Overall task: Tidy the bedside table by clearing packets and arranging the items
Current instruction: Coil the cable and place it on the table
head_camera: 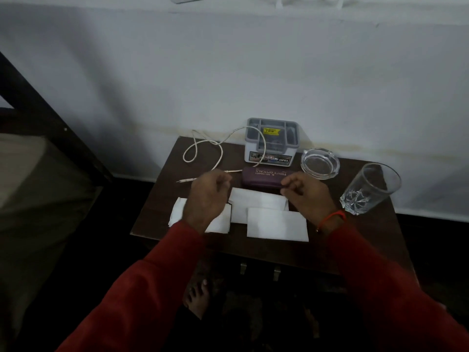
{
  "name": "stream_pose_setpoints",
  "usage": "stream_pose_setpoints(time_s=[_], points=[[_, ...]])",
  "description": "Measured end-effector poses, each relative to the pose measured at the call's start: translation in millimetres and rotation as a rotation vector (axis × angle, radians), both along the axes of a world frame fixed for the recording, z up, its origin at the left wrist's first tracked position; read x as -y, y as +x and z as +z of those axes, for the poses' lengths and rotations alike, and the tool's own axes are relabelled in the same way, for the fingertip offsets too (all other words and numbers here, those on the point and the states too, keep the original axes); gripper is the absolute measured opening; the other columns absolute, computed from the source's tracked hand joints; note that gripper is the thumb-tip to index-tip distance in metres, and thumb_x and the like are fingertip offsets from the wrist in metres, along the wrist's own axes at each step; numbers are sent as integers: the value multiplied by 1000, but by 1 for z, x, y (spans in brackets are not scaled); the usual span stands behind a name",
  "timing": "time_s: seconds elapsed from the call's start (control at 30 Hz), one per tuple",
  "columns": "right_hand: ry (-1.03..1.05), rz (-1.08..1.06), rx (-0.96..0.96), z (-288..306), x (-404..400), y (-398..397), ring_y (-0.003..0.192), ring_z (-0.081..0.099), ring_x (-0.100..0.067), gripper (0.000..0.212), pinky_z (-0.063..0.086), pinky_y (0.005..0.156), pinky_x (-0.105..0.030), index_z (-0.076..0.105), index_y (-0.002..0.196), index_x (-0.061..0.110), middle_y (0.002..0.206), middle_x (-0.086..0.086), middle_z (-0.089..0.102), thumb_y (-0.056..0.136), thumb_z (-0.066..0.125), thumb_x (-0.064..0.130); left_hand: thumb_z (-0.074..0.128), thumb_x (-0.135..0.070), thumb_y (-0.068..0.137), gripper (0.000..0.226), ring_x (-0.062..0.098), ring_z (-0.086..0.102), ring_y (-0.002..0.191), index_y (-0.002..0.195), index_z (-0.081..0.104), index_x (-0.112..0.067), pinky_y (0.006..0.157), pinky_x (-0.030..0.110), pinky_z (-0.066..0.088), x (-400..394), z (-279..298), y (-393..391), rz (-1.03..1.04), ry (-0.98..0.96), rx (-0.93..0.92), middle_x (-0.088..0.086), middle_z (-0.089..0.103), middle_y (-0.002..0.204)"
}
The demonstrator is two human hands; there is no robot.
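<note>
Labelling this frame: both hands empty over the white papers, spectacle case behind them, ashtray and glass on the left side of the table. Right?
One error: the ashtray and glass stand on the right side of the table, not the left. The head view shows it. The rest holds: the left hand and right hand hover empty over the white papers, with the spectacle case behind them.
</note>
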State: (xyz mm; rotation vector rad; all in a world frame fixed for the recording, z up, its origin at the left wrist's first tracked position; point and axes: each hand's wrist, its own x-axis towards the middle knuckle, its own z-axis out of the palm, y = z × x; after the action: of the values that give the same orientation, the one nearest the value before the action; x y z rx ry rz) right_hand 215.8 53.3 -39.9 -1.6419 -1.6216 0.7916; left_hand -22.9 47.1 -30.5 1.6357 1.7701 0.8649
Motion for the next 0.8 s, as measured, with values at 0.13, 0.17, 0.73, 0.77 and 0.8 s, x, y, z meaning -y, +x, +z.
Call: stream_pose_setpoints(time_s=[0.13, 0.17, 0.73, 0.77, 0.8], points=[[20, 240, 143, 0, 7, 0, 62, 56, -12, 17, 48, 66, -19, 73, 96, 15, 76, 1, 63, 81, 76, 7, 65, -15, 94, 18, 22, 66, 107, 110, 73, -20, 95, 39, 54, -11, 0, -29, 124, 34, -215, 5, 72, 114], [30, 270, 160, 0, 7, 1, 61, 56, -9, 18, 47, 64, -16, 73, 97, 16, 76, 2, 64, 81, 76, 9, 64, -18, 94, 18, 26, 65, 110, 110, 72, -22, 96, 45, 53, -14, 1, -37, 168, 42, -269, 5, 71, 115], [8, 237, 3, 16, -1, -16, 70, 64, -3, 18, 49, 60, -13, 70, 106, 19, 91, -2, 73, 91, 66, 11, 54, -24, 99, 12, 39, 58, 107, 104, 64, -22, 96, 48, 38, -41, 29, -47, 381, 207, -379, 9, 74, 102], [-5, 199, -108, 24, -1, -24, 75, 68, -12, 25, 53, 59, -17, 67, 113, 23, 101, -5, 72, 92, 65, 9, 54, -25, 99, 11, 38, 60, 103, 103, 64, -23, 95, 47, 39, -40, 44, -46, 385, 278, -346, 6, 75, 97], [19, 162, -209, 36, -1, -33, 83, 70, -20, 35, 57, 61, -24, 62, 122, 24, 115, -6, 69, 91, 65, 7, 55, -25, 98, 10, 35, 63, 101, 101, 64, -25, 95, 47, 42, -38, 61, -46, 383, 340, -293, 0, 75, 92]])
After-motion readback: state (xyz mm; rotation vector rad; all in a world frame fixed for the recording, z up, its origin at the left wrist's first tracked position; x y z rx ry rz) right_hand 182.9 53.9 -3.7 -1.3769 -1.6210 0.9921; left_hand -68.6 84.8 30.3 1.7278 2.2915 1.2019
